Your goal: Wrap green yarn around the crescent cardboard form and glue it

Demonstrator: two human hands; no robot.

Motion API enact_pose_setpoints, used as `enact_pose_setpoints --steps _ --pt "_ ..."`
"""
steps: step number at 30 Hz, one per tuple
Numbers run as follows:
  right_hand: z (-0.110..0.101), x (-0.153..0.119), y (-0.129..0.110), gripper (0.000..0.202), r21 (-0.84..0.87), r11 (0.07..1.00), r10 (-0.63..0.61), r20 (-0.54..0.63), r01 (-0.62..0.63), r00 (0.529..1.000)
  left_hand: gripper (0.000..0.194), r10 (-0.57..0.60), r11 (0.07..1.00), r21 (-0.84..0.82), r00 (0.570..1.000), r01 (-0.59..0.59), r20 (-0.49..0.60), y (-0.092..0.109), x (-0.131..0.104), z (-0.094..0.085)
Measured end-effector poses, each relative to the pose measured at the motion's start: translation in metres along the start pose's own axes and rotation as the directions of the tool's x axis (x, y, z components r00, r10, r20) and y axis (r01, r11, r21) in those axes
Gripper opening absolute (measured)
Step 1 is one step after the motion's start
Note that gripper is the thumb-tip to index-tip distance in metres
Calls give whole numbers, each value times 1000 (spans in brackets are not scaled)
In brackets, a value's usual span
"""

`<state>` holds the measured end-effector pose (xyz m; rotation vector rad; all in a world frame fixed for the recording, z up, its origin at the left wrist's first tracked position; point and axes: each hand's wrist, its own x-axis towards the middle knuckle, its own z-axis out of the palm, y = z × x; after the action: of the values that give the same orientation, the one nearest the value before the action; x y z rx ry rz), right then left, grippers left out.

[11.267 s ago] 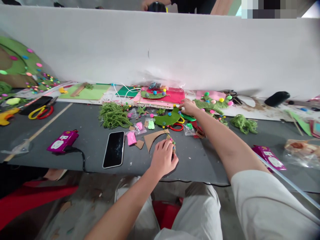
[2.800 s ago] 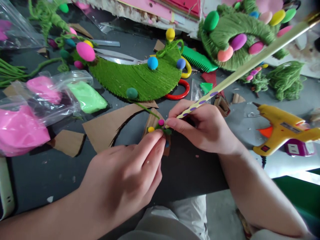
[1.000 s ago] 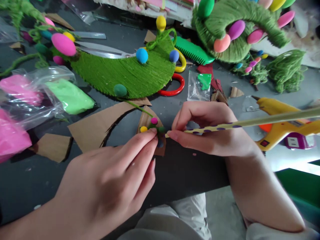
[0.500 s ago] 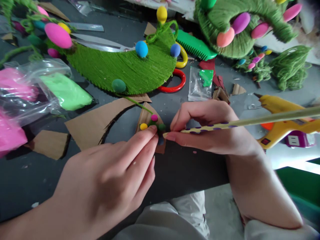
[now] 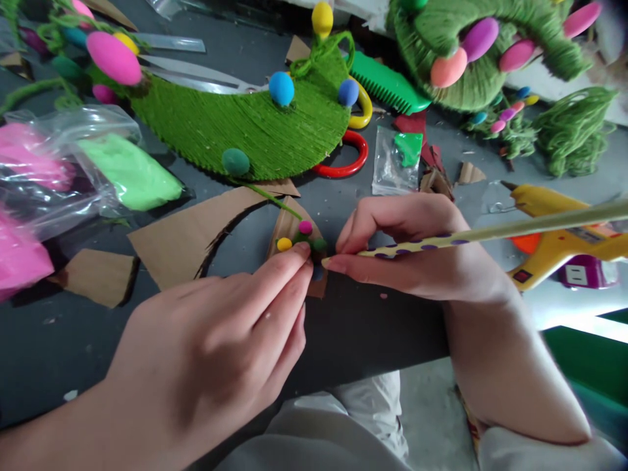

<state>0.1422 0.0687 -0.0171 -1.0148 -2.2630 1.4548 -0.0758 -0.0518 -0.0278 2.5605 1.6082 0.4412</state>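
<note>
My left hand (image 5: 230,340) is closed in a pinch on a small green ornament with coloured balls (image 5: 305,227); pink, yellow and dark green balls show around the fingertips. The fingers hide most of its body. A thin green cord runs from it up to the yarn-wrapped green crescent (image 5: 235,134), which carries blue, teal and yellow balls. In my right hand (image 5: 402,248) is a slim pale-yellow stick with purple spots (image 5: 466,241), gripped like a pen. Its tip, near the thumb, is close beside the ornament. Under the ornament lies a cardboard scrap (image 5: 289,219).
Scissors (image 5: 358,160) lie partly beneath the crescent, beside a green comb (image 5: 387,82). At right is a yellow glue gun (image 5: 549,203), with green yarn (image 5: 572,131) behind it. Bags of pink and green clay (image 5: 130,170) and cut cardboard (image 5: 181,235) occupy the left.
The view has shifted slightly, moving the table items a little up and right in the picture. Both hands keep nearly the same pose and hold.
</note>
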Motion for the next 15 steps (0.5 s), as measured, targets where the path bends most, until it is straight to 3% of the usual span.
enact_pose_setpoints --steps 15 --pt "-1 1 -2 19 26 998 49 6 -50 999 44 18 1000 18 1000 -18 3 1 0 -1"
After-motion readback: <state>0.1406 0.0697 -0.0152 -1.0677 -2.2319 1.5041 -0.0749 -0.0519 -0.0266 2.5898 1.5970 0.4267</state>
